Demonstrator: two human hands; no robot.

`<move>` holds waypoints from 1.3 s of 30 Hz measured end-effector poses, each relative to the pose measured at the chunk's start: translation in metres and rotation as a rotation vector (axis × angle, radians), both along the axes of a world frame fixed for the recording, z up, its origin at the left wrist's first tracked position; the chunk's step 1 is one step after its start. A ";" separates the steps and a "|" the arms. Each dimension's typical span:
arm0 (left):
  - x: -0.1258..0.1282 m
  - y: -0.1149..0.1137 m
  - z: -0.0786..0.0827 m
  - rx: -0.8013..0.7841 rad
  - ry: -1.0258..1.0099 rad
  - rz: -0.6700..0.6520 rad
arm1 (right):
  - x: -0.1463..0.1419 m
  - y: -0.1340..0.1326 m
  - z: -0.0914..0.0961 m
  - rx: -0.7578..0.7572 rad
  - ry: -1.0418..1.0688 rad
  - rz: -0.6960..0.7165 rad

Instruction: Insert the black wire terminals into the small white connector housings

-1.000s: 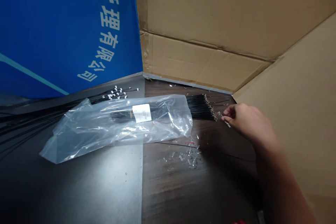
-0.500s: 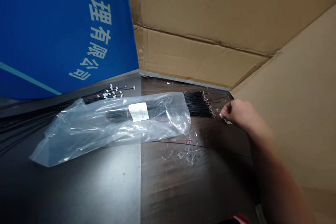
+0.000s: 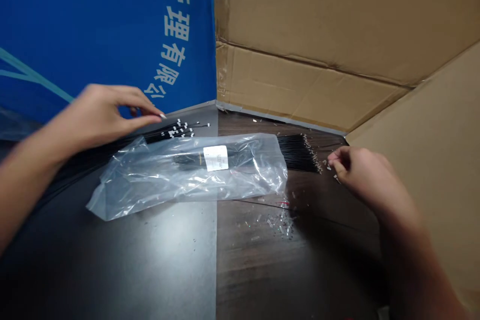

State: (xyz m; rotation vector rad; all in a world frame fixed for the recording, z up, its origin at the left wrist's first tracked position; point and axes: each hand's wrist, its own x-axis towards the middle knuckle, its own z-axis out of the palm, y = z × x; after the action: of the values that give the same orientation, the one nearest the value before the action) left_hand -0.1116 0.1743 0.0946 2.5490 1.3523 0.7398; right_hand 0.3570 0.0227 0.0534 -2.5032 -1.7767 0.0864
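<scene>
At the left, my left hand (image 3: 108,110) hovers over a bundle of black wires (image 3: 150,136) with small white connectors (image 3: 179,130) on their ends. Its thumb and forefinger close together, with a tiny pale spot at the tips that I cannot make out. On the right, the fingertips of my right hand (image 3: 360,170) pinch a small white connector (image 3: 330,162). That hand is just right of the bare tips of a fanned bundle of black wires (image 3: 300,152). Those wires stick out of a clear plastic bag (image 3: 157,180) bearing a white label (image 3: 216,158).
Clear plastic scraps (image 3: 281,222) and a red bit lie on the dark wood-grain table (image 3: 255,270). A grey sheet (image 3: 168,260) covers its left part. Cardboard walls (image 3: 300,70) stand behind and at the right; a blue panel (image 3: 93,35) with white characters stands back left.
My left hand has come into view from the left, over the wires with connectors. The view has turned slightly left. My right hand stays pinched near the bare wire tips.
</scene>
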 end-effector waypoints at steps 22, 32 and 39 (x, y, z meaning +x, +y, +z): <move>0.130 -0.180 -0.065 -0.827 -0.797 -0.182 | -0.125 -0.058 -0.009 0.427 0.890 0.889; 0.120 -0.165 -0.095 -1.280 -0.981 -0.354 | -0.122 -0.058 -0.017 0.334 0.799 0.845; 0.115 -0.165 -0.093 -1.271 -0.853 -0.369 | -0.059 -0.078 0.007 0.194 0.224 0.696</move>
State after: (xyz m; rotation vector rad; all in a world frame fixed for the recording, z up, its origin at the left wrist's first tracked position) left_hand 0.0036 0.0093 0.0018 1.1659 0.6270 0.5002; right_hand 0.2984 -0.0556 0.0609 -1.5795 -2.3181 0.2061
